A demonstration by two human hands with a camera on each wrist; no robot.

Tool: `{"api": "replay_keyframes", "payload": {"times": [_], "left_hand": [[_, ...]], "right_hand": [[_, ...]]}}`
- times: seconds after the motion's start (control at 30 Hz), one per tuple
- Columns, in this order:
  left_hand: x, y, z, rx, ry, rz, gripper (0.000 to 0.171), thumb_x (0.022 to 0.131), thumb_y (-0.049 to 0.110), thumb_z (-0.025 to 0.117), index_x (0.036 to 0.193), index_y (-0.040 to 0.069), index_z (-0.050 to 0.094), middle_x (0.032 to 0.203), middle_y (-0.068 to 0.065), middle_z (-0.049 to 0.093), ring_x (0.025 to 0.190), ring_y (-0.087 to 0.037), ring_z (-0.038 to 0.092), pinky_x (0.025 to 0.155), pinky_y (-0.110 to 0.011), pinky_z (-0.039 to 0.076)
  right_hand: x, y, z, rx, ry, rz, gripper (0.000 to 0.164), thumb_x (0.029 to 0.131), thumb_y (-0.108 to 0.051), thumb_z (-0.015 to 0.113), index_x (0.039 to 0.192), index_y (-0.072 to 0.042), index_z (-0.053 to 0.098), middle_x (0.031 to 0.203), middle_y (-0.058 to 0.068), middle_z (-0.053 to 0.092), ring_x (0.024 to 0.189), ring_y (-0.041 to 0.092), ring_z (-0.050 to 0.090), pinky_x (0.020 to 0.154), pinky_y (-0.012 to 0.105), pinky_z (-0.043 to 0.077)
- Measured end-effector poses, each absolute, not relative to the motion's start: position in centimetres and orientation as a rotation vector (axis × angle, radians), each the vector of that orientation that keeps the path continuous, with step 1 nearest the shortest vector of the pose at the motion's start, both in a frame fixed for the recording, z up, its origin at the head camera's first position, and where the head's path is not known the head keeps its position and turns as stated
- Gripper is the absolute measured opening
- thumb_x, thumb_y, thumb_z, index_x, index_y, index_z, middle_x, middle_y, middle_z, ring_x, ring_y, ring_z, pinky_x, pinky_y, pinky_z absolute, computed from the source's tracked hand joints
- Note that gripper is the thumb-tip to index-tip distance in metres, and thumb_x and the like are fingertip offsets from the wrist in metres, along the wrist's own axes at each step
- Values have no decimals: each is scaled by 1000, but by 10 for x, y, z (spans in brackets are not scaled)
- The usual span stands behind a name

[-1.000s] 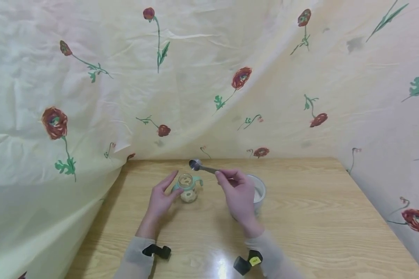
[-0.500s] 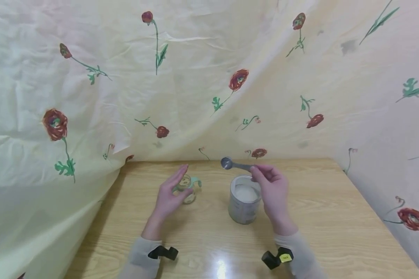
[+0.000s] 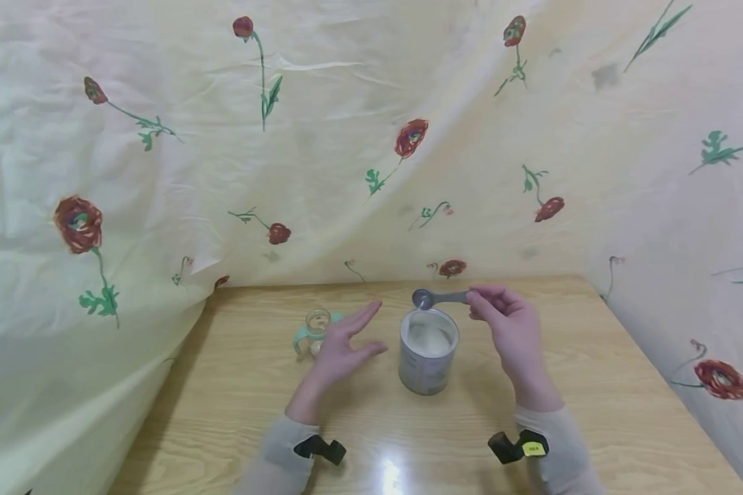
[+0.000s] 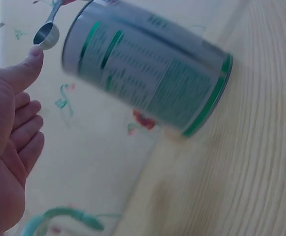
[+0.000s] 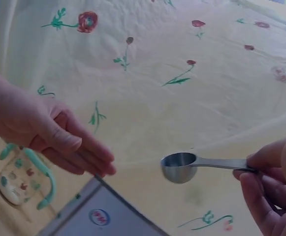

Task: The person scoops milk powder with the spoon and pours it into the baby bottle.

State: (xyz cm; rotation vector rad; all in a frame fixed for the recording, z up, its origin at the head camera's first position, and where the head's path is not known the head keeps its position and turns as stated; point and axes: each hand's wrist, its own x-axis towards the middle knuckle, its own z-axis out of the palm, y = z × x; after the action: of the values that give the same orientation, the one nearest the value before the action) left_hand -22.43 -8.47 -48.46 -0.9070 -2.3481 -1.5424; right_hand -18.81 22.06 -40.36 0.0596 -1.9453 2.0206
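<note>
My right hand [image 3: 512,328] pinches the handle end of a metal measuring spoon [image 3: 424,300], whose round bowl hangs over the far rim of an uncovered tin can [image 3: 426,371]. White powder fills part of the can. In the right wrist view the spoon's bowl [image 5: 179,168] faces up and is level. My left hand [image 3: 340,354] is held just left of the can, fingers extended and thumb apart, with nothing in it. Behind that hand stands a small clear baby bottle [image 3: 318,322], uncapped, with mint-green handles; the hand partly hides it.
Everything stands on a light wood-grain table [image 3: 446,440]. A cream cloth [image 3: 322,172] with red flowers hangs along the back and both sides. Black wrist cameras [image 3: 320,448] are strapped over the grey sleeves.
The right hand has carried the spoon from above the bottle rightward to over the can, uncovering the can. The left hand has let go of the bottle and moved right toward the can.
</note>
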Motion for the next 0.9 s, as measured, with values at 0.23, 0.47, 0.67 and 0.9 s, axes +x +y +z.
{"api": "replay_keyframes", "payload": {"times": [0.23, 0.47, 0.67, 0.9], "left_hand": [[-224, -55, -488, -855, -2489, -1681, 76, 94, 31, 84, 161, 21, 50, 164, 1, 48, 152, -21, 43, 125, -48, 35], [-225, -43, -489, -956, -2459, -1822, 85, 89, 24, 90, 163, 18, 48, 166, -6, 46, 153, -24, 41, 126, -49, 34], [-228, -31, -493, -970, -2407, -1911, 97, 84, 19, 94, 165, 17, 41, 167, 0, 43, 154, -20, 39, 127, -42, 33], [-227, -22, -495, -927, -2325, -2085, 107, 80, 8, 94, 166, 3, 31, 166, -1, 45, 152, -21, 43, 126, -40, 33]], "right_hand": [[-175, 230, -393, 216, -2251, 1602, 17, 99, -11, 79, 112, 0, 78, 94, 1, 79, 78, 10, 72, 72, 20, 61], [-177, 228, -397, 651, -2312, 1006, 19, 86, 7, 86, 99, -7, 83, 91, 0, 81, 76, 12, 74, 70, 17, 60], [-181, 225, -403, 917, -2285, 680, 26, 76, 11, 89, 95, -5, 83, 88, 3, 79, 75, 16, 71, 64, 33, 63], [-183, 221, -406, 1001, -2346, 545, 28, 71, 13, 91, 92, -5, 84, 84, 4, 76, 73, 17, 68, 63, 32, 62]]}}
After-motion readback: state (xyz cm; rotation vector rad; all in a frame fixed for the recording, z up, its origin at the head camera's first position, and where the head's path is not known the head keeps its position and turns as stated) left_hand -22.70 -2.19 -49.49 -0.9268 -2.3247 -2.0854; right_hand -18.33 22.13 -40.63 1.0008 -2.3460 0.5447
